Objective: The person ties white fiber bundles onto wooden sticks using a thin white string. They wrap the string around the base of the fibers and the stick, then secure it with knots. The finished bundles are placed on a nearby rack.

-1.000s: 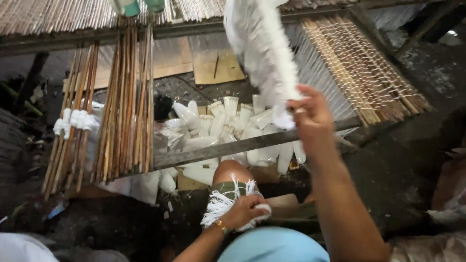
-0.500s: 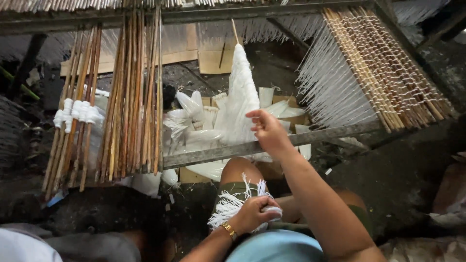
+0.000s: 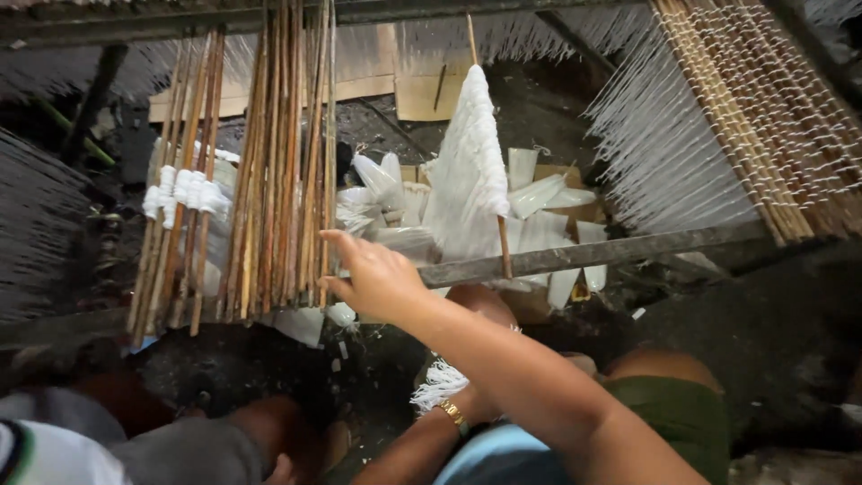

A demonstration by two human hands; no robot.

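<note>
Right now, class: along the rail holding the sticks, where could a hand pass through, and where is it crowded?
Free: the gap between the bare stick bundle and the white-wrapped stick, where the right hand reaches. Crowded: the tied rack and the white pieces below.

Bare forearms; gold bracelet (image 3: 452, 415) on left wrist; light-blue top (image 3: 503, 460); green shorts (image 3: 678, 422)

One head-worn view looks steeply down, close over the wooden rack (image 3: 575, 256), seemingly facing forward.
</note>
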